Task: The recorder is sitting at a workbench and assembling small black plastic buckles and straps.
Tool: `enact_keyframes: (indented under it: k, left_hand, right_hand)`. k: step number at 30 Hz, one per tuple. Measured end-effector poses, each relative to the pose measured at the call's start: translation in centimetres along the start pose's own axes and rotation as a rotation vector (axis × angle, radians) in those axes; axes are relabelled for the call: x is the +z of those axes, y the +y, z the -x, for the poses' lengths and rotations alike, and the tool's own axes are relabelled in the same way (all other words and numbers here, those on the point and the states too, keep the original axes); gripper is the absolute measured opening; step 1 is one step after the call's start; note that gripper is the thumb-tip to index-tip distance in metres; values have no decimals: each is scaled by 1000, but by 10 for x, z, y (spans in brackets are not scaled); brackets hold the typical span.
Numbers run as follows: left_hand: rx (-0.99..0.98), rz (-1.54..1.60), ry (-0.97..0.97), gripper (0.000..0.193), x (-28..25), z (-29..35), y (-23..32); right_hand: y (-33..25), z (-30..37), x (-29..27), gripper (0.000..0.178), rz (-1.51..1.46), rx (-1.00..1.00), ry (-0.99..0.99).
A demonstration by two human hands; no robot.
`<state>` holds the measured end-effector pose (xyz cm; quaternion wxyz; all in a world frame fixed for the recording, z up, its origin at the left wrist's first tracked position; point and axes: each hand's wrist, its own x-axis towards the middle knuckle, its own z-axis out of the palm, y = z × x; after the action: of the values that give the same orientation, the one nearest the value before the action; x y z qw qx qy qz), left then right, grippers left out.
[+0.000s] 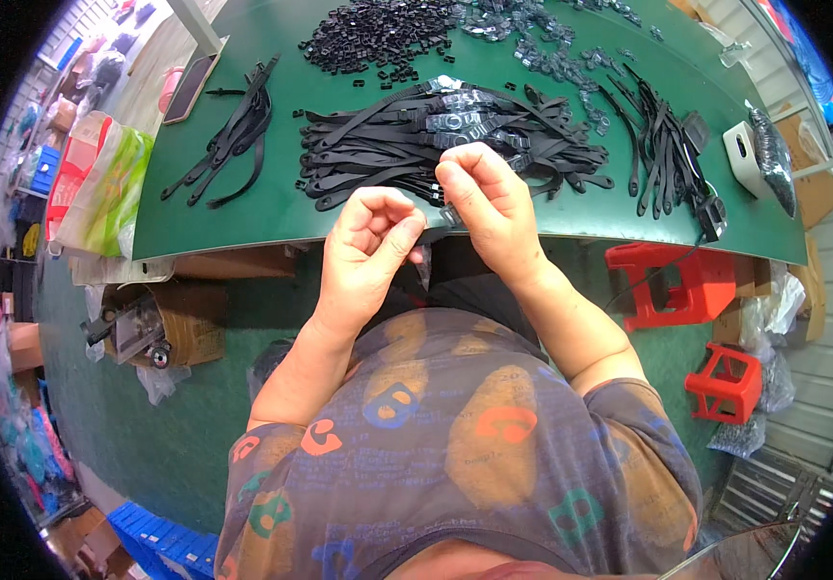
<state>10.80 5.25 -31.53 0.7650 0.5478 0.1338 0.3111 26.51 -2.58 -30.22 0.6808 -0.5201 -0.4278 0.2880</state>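
Both my hands are raised close together at the table's front edge. My left hand (368,249) is closed in a pinch on a black strap (435,234), a short piece of which shows beside the thumb. My right hand (490,205) pinches thumb against forefinger; what lies between those fingertips is hidden. A small dark clear buckle (450,215) sits between the hands, against the right fingers. Just beyond lies a wide pile of black straps (359,155), with clear plastic buckles (455,122) across its middle.
On the green table (276,208) are small black clips (378,39), loose clear buckles (542,48), a left strap bundle (238,140) and a right one (663,145). A phone (190,89) lies far left. Red stools (673,282) stand below right, an open carton (194,324) below left.
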Motion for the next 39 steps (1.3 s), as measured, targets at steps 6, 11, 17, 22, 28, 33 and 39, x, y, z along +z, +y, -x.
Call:
enact_keyframes:
  k: [6, 11, 17, 22, 28, 33, 39]
  left_hand:
    - [15, 15, 9, 17, -2, -3, -4]
    - [28, 52, 107, 18, 0, -3, -6]
    - [92, 61, 138, 20, 3, -2, -9]
    - [186, 38, 198, 23, 11, -2, -13]
    - [207, 27, 201, 28, 16, 1, -14]
    - [217, 6, 186, 32, 17, 1, -15]
    - [205, 16, 189, 34, 18, 1, -15]
  right_hand:
    - [-5, 1, 3, 14, -153, 223, -18]
    - [-7, 2, 6, 16, -293, 358, -15]
    - [-7, 0, 6, 14, -369, 437, -8]
    - [-6, -1, 9, 14, -465, 474, 4]
    - [-3, -1, 9, 16, -525, 490, 1]
    - [-5, -1, 11, 16, -461, 501, 14]
    - [-3, 2, 11, 17, -436, 493, 32]
